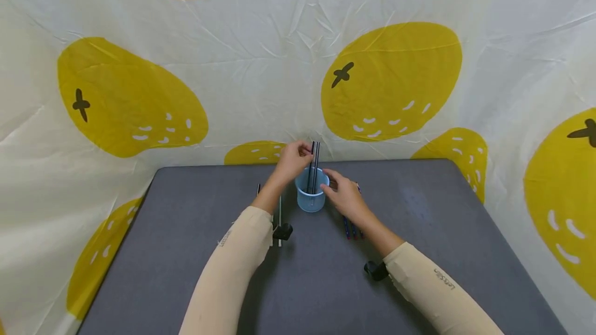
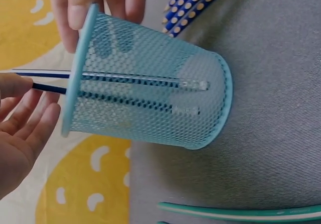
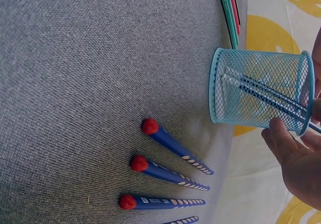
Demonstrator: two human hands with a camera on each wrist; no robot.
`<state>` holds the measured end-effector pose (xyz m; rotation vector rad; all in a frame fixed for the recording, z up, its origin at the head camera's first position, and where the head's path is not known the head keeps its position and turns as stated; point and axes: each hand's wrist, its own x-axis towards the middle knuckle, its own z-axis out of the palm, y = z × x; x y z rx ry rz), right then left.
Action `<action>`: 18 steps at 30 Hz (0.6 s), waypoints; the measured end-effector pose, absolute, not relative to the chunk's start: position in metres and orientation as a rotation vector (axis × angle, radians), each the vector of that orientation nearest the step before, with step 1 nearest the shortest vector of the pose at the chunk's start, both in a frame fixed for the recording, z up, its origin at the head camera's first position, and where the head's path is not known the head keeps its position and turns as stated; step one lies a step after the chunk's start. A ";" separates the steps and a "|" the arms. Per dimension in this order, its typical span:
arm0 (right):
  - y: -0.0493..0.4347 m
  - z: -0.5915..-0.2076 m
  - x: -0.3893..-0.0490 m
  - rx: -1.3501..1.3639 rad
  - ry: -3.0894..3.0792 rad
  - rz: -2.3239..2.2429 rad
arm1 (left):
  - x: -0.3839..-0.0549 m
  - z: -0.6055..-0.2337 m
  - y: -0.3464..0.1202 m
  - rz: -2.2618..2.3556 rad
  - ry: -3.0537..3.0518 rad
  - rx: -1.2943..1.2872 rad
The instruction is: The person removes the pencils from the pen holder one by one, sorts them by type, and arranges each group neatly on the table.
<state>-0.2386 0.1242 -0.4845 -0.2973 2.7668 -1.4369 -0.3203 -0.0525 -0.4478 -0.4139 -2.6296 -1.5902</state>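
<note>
A light-blue mesh pen cup (image 1: pixel 311 203) stands upright near the table's far edge. Two dark, striped pencils (image 1: pixel 317 155) lean inside it, their pale ends showing low through the mesh in the left wrist view. Above the rim, my left hand (image 1: pixel 295 160) pinches one of these pencils between thumb and finger. My right hand (image 1: pixel 345 196) holds the cup at its right side by the rim, with some fingers seen through the mesh in the left wrist view.
Several blue pencils (image 3: pixel 168 142) with red ends and spotted grips lie right of the cup. To its left are striped pencils (image 2: pixel 241 213), green, red and dark, partly hidden by my left arm. A patterned cloth (image 1: pixel 261 87) hangs behind the grey table (image 1: pixel 186 211).
</note>
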 end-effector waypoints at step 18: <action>0.124 -0.489 -0.239 -0.266 2.777 -1.419 | -0.298 -0.393 -0.082 -1.724 -2.418 -0.425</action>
